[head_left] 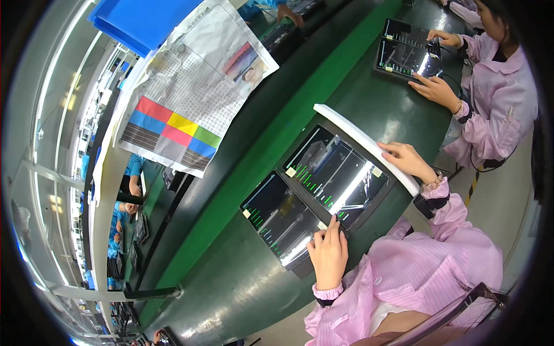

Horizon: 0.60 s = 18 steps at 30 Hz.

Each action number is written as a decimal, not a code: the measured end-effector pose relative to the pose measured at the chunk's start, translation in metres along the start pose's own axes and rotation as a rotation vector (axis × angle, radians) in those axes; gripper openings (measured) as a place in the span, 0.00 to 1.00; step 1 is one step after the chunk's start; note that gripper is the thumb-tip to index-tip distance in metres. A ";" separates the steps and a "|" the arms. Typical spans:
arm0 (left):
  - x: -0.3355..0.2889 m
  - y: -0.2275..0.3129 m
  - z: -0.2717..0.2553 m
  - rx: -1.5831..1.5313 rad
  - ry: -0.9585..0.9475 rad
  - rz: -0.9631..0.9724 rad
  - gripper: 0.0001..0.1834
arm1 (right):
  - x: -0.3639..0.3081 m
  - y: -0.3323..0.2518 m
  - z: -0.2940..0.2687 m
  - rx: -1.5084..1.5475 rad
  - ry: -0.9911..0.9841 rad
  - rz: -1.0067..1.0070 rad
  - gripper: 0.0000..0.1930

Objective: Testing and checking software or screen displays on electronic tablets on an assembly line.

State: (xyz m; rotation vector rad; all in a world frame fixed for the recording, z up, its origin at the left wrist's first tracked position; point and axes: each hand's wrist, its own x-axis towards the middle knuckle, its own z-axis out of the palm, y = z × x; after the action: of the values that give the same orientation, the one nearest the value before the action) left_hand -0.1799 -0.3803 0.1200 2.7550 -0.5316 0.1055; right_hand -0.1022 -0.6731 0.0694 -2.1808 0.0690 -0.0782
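Observation:
Two dark tablets lie side by side on the green bench, their lit screens showing rows of green marks: a left tablet (283,216) and a right tablet (340,173). Small pale stickers sit at their corners. My left hand (329,254) is open, its fingers stretched over the neighbouring lower corners of both, a fingertip at the right tablet's edge. Along the right tablet's far-right side runs a long white strip (360,138). My right hand (407,160) rests with extended fingers on this strip; its thumb is not clearly visible.
At upper right a co-worker in pink handles another pair of tablets (407,52). A printed colour sheet (190,86) hangs at upper left, beside a blue bin (141,23). A green strip (277,155) runs along the bench (231,300). More people in blue work beyond.

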 end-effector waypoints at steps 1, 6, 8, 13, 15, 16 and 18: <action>0.002 0.000 0.000 0.005 -0.003 0.004 0.13 | -0.001 -0.001 0.000 -0.001 -0.001 0.002 0.20; 0.010 -0.002 0.013 -0.014 -0.026 0.034 0.14 | -0.004 0.003 0.000 -0.005 0.024 0.021 0.19; 0.014 -0.003 0.020 -0.007 -0.041 0.048 0.14 | -0.007 0.006 -0.003 -0.004 0.044 0.020 0.19; 0.002 -0.004 0.003 -0.026 -0.025 -0.013 0.14 | -0.016 0.013 -0.002 0.094 0.050 0.018 0.19; 0.000 -0.007 0.001 -0.013 -0.025 -0.028 0.14 | -0.020 0.011 -0.010 0.155 -0.051 0.201 0.20; 0.001 -0.008 0.002 0.000 -0.031 -0.020 0.14 | -0.023 0.015 -0.007 0.170 0.003 0.124 0.20; -0.005 -0.008 -0.008 0.027 -0.020 -0.045 0.14 | -0.022 -0.011 -0.006 0.064 0.044 0.004 0.20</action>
State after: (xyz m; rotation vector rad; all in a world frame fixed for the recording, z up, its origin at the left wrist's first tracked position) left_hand -0.1820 -0.3691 0.1244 2.7951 -0.4764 0.0745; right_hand -0.1246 -0.6700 0.0813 -2.1155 0.0948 -0.1246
